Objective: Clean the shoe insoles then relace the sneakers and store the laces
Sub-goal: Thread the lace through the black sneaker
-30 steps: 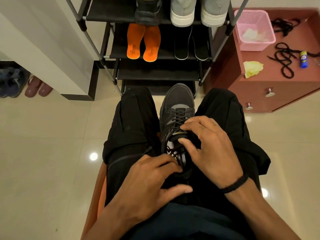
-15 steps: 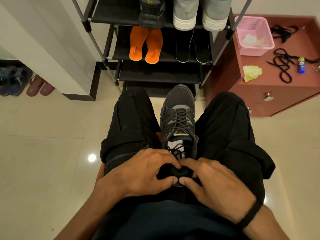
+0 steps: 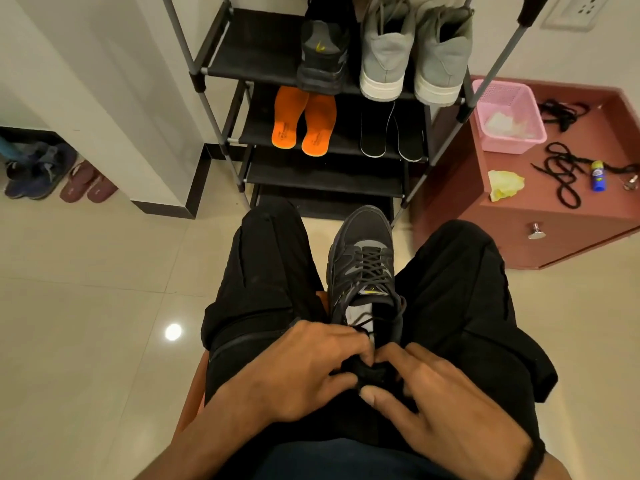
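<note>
A dark grey sneaker [image 3: 362, 258] with black laces lies between my thighs, toe pointing away. My left hand [image 3: 294, 372] and my right hand [image 3: 443, 407] meet at its heel end, fingers pinched on the black heel collar [image 3: 372, 374] and the loose lace ends. On the shoe rack [image 3: 263, 57], the matching dark sneaker [image 3: 322, 60] stands beside a grey pair [image 3: 415, 53]. Orange insoles [image 3: 303, 123] and black insoles [image 3: 393, 133] lie one shelf below. Loose black laces [image 3: 561, 174] lie on the red cabinet [image 3: 554, 209].
A pink basket [image 3: 507, 116] with white cloth, a yellow cloth [image 3: 504, 183] and a small blue bottle [image 3: 596, 174] sit on the cabinet. More black laces [image 3: 564, 114] lie behind. Blue shoes [image 3: 38, 171] and maroon slippers [image 3: 86, 183] rest on the tiled floor at left.
My right hand slid from the sneaker's tongue back to its heel end, and my left hand closed in to meet it. The view tilted up a little.
</note>
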{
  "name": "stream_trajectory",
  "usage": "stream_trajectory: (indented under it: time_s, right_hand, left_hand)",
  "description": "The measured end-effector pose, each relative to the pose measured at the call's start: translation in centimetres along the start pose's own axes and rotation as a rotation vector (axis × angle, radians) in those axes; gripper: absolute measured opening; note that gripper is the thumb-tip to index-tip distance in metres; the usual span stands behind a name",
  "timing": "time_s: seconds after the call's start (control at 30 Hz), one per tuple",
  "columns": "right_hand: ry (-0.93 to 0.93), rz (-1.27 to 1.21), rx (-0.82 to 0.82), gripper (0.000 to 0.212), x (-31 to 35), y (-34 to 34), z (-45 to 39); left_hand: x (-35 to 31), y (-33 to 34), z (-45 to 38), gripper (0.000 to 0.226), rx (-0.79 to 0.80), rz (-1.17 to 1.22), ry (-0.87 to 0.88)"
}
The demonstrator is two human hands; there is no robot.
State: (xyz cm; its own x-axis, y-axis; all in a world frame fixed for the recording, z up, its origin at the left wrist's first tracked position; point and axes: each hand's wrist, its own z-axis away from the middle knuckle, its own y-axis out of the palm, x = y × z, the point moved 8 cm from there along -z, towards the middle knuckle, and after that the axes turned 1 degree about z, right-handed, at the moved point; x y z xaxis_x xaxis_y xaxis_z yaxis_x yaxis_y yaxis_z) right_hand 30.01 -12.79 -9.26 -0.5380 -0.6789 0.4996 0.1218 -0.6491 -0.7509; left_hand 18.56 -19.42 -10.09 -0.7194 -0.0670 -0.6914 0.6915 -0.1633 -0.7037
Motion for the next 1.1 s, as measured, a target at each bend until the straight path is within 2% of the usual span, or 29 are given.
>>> stream_trajectory:
  time_s: [0.17,0.33,0.47,0.83,1.1]
  right_hand:
    - [0.057,0.045,-0.07,0.05,0.0,-0.2,-0.6]
    - [0.083,0.053,-0.085,0.033,0.3,-1.5,-1.5]
    - [0.073,0.094,-0.124,0.03,0.9,-3.7,-3.0]
    - [-0.24,0.152,-0.429,0.029,8.8,-13.5,-10.4]
    - [-0.375,0.168,-0.533,0.026,13.5,-18.2,-18.9]
  left_hand:
    - [-0.4,-0.2,0.2,0.019,-0.079,0.045,0.049]
    - [-0.6,-1.3,-0.3,0.017,-0.133,0.027,0.073]
    - [-0.6,-3.9,-1.1,0.02,-0.202,-0.005,0.078]
    - [1.7,-17.7,-1.2,0.025,-0.487,-0.176,0.075]
    - [6.7,-26.8,-2.1,0.021,-0.568,-0.259,0.079]
